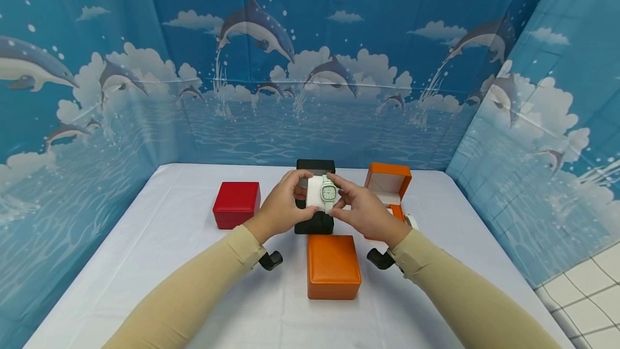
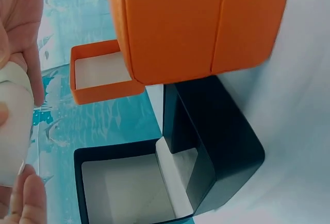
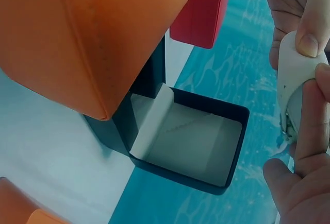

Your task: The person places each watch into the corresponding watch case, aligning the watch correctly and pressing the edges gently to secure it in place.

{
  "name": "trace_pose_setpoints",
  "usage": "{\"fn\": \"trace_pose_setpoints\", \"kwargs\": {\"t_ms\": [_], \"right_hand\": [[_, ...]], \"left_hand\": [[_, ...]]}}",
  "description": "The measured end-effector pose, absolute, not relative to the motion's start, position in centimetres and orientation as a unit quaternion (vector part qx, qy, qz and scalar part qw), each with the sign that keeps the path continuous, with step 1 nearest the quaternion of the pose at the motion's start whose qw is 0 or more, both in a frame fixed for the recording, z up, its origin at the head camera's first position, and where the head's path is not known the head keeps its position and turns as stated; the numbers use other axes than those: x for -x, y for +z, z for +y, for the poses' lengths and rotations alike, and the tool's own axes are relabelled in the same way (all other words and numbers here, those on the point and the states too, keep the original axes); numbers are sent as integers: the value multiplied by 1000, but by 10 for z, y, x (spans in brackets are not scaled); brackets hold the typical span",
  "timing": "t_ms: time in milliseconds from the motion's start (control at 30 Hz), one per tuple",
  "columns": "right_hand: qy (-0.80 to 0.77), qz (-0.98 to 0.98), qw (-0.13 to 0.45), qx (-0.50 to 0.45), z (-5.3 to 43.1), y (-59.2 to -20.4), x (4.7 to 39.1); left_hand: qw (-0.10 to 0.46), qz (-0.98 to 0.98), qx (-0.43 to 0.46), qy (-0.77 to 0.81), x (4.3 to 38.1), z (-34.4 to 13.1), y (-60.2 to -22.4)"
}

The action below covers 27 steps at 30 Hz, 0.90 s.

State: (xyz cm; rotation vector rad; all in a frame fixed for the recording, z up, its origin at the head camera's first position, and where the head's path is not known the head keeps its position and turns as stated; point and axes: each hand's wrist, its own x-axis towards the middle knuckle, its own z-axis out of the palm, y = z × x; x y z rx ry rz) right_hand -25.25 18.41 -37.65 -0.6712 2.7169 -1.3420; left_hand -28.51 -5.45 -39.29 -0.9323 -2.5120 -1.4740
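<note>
A pale green watch [image 1: 329,193] with a squarish face is wrapped round a white cushion [image 1: 314,194]. My left hand [image 1: 280,206] grips the cushion's left end between thumb and fingers. From the other side, my right hand [image 1: 367,210] pinches the cushion at the watch, fingers above and thumb below. Both hands hold it up over an open black box [image 1: 315,224], whose pale lid lining [image 3: 196,141] shows in the right wrist view. The left wrist view shows the cushion [image 2: 14,131] at its left edge, fingers at both ends.
A shut orange box [image 1: 333,268] stands nearest, in front of the black one. To the left sits a shut red box [image 1: 236,204]. At right, an open orange box [image 1: 388,179] is partly hidden by my right hand, with a white watch [image 1: 411,221] at its side. White cloth [image 1: 164,230] covers the table.
</note>
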Motion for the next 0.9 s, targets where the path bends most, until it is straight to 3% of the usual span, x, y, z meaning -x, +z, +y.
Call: {"fn": "trace_pose_setpoints", "kwargs": {"t_ms": [900], "right_hand": [[-381, 895, -14, 231, 187, -378, 254]], "left_hand": [[-38, -789, 301, -535, 287, -59, -394]]}}
